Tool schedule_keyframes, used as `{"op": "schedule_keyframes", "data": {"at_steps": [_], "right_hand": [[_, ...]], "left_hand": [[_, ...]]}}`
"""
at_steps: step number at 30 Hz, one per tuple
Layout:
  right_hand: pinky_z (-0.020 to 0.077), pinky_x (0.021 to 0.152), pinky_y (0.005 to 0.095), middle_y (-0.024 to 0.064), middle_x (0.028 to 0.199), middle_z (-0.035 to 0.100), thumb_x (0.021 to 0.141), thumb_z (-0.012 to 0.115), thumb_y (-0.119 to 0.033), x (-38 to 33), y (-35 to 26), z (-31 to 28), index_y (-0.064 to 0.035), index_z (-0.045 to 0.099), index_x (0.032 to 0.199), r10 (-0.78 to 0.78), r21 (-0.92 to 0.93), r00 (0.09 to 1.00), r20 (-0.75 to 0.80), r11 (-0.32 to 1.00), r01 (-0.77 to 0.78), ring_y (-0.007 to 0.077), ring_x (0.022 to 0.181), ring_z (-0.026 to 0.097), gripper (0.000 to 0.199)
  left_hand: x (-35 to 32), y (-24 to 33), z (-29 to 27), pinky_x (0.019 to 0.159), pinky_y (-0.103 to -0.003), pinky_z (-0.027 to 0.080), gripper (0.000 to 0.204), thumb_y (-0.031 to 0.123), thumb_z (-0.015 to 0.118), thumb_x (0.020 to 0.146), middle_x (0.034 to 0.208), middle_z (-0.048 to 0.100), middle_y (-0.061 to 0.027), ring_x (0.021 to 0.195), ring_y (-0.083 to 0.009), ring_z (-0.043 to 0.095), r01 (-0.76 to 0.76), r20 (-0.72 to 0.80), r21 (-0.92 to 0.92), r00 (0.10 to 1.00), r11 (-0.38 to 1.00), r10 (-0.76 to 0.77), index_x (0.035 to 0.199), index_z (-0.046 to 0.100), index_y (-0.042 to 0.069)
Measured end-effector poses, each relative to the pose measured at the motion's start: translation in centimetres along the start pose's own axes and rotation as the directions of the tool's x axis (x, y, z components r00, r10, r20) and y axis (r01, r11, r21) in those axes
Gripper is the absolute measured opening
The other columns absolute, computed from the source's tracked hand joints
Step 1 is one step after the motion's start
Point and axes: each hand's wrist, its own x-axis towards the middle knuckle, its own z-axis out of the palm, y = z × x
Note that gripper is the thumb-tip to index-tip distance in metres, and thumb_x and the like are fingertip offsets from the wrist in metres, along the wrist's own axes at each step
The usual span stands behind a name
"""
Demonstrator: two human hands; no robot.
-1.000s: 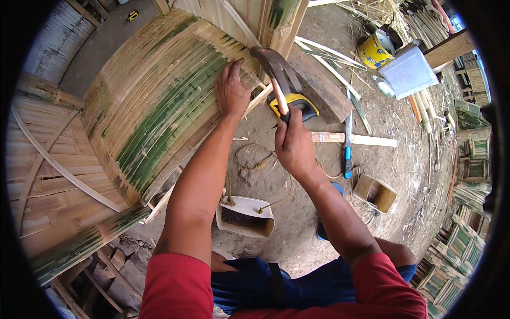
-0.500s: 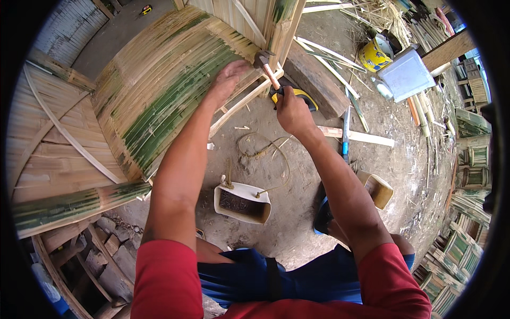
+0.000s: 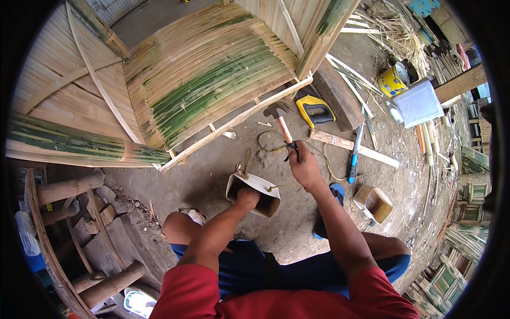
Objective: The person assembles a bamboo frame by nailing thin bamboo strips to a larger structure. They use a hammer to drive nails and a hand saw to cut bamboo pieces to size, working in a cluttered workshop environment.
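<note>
My right hand [image 3: 305, 166] is closed around the handle of a claw hammer [image 3: 284, 127], whose metal head points away from me above the dirt floor. My left hand [image 3: 247, 198] reaches into a white cut-open plastic container [image 3: 260, 182] with a rope tied to its rim. The container's wall hides those fingers, so what they touch does not show. Beyond both hands stands a framed bamboo-slat structure [image 3: 212, 80], its green and tan floor of slats edged by a pale wooden strip [image 3: 234, 123].
A yellow-and-black saw handle [image 3: 315, 110] lies by a thick timber [image 3: 340, 98]. Right of the hammer are a flat wooden strip [image 3: 366, 150] and a blue-handled blade [image 3: 354, 159]. A second cut container [image 3: 374, 203] stands near my right leg. A yellow bucket [image 3: 393, 80] stands farther off.
My left hand has left the slatted bamboo surface and come down into the white container. The hammer in my right hand has come back from the structure's corner toward me. The view has shifted.
</note>
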Motion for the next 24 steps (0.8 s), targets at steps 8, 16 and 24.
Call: {"op": "schedule_keyframes", "data": {"at_steps": [8, 16, 24], "right_hand": [[0.0503, 0.067, 0.0511, 0.0286, 0.081, 0.066, 0.101, 0.055, -0.016, -1.4, 0.4, 0.3, -0.0015, 0.056, 0.112, 0.015, 0.111, 1.0, -0.011, 0.994, -0.013, 0.0482, 0.077, 0.067, 0.018], [0.0466, 0.049, 0.035, 0.0068, 0.065, 0.058, 0.105, 0.052, -0.02, -1.9, 0.9, 1.2, -0.0018, 0.06, 0.115, -0.034, 0.069, 0.998, -0.046, 0.997, 0.038, 0.0145, 0.052, 0.057, 0.023], [0.0466, 0.048, 0.0351, 0.0058, 0.066, 0.058, 0.106, 0.052, -0.023, -2.6, 2.1, 1.3, -0.0024, 0.057, 0.113, 0.008, 0.089, 0.999, -0.035, 0.996, -0.005, 0.0136, 0.05, 0.056, 0.022]], "left_hand": [[-2.3, -0.6, -3.9, 0.088, -0.047, 0.059, 0.02, 0.013, 0.068, 0.085, 0.108, 0.075, -0.0173, 0.102, -0.0341, 0.073, -0.084, 0.033, -0.042, 0.996, 0.996, 0.086, 0.103, 0.075, 0.007], [1.0, -1.6, 1.0, 0.088, -0.041, 0.059, 0.024, 0.019, 0.059, 0.094, 0.114, 0.076, -0.0088, 0.108, -0.0264, 0.073, 0.009, 0.034, 0.15, 0.999, 0.989, -0.014, 0.108, 0.078, 0.014], [2.4, -4.2, 5.2, 0.09, -0.039, 0.058, 0.028, 0.02, 0.057, 0.095, 0.119, 0.076, -0.0024, 0.111, -0.0212, 0.072, -0.046, 0.086, 0.405, 0.996, 0.913, 0.011, 0.113, 0.079, 0.018]]}}
